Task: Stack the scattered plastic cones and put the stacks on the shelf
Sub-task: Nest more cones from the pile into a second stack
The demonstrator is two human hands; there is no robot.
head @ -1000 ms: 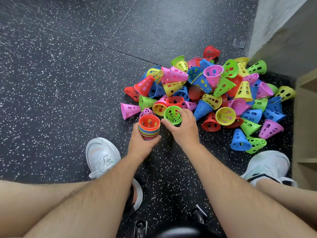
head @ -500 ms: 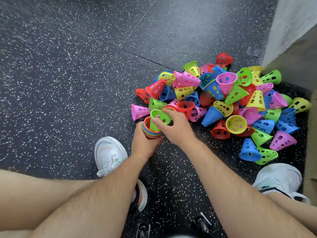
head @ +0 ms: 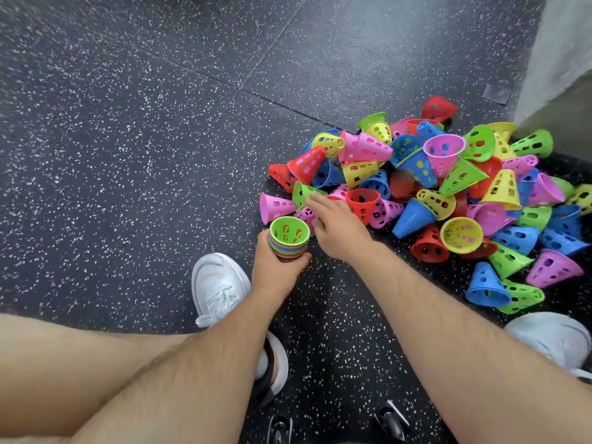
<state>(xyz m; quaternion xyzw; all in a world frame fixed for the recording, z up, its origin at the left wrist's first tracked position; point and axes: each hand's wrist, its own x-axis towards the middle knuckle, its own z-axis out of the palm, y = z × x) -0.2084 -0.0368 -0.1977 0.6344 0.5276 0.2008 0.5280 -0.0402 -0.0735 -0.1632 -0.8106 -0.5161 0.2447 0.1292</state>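
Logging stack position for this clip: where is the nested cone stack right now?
Head view, centre: the left hand grips the green-topped stack, just right of the white shoe, with the right hand and a pink cone close by.

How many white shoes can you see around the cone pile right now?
2. The left shoe is on the floor beside the left hand, which holds the stack. The right shoe is at the right edge, below the cone pile.
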